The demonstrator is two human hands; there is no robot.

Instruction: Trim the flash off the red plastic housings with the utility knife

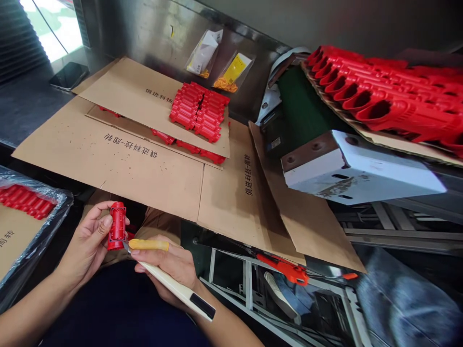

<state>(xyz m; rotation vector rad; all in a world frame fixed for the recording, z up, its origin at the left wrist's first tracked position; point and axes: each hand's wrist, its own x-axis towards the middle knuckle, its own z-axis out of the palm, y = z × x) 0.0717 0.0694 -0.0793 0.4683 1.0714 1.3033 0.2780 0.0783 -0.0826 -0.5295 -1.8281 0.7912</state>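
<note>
Between the thumb and fingers of my left hand is a red plastic part, tube-shaped with a recessed face and flared ends, held upright above my lap. My right hand is closed round a utility knife with a cream handle and a dark end. A yellow finger cot covers one of its fingers. The knife's blade reaches the lower right edge of the red part; whether it touches cannot be made out.
Cardboard sheets cover the bench, with red parts stacked on top. Two plastic bags, a phone and a conveyor bearing more red parts lie beyond. A plastic-lined bin stands left; orange-handled pliers sit below the edge.
</note>
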